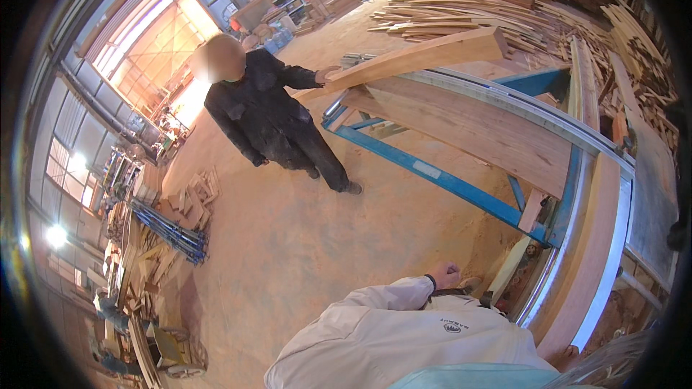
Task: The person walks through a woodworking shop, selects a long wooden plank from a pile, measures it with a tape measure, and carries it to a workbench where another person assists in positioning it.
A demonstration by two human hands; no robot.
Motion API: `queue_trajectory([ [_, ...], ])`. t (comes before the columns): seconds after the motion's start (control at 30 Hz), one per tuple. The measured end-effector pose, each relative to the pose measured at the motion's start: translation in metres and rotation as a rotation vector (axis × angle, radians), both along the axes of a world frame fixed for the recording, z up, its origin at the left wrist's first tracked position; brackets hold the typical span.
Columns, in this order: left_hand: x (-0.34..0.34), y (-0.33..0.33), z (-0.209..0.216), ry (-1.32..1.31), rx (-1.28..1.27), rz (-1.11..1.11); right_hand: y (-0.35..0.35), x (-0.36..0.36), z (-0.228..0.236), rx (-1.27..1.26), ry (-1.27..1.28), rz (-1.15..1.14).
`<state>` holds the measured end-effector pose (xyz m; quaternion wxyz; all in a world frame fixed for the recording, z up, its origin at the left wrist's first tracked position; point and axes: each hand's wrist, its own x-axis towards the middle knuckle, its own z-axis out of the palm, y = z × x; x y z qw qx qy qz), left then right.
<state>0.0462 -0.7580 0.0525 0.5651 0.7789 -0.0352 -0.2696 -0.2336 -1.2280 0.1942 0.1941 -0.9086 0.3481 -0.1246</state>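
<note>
My left hand (446,276), below a pale sleeve and a dark wristband, is curled into a loose fist in front of my body, with nothing visible in it. It is apart from the machine. At the lower right, a long wooden beam (592,234) lies along the machine's metal bed. Partly hidden at the beam's near end, my right hand (568,357) seems to grip it. Across the blue-framed sliding table (432,179) lies a wide wooden board (476,130). Another thick beam (425,56) slants above the table's far edge, a co-worker's hand (328,75) at its left end.
The co-worker (277,108), in dark clothes, stands on the dusty floor (288,266) beyond the table. Stacked planks (461,11) fill the far right. Blue metal bars (169,233) and wood offcuts (194,198) lie at left, near a handcart (173,353).
</note>
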Motion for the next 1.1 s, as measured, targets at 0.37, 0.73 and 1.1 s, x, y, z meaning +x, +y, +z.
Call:
queue_trajectory([
  [0.37,0.005,-0.004,0.017,0.007,-0.011,-0.027,-0.02,-0.003,-0.023,-0.05,0.01,-0.069],
  [0.73,-0.009,0.004,0.0,0.053,-0.066,-0.016,-0.007,0.01,-0.027,-0.072,0.045,-0.087],
  [1.1,0.011,-0.006,0.019,0.138,-0.002,-0.223,-0.004,-0.053,-0.052,0.018,0.119,-0.323],
])
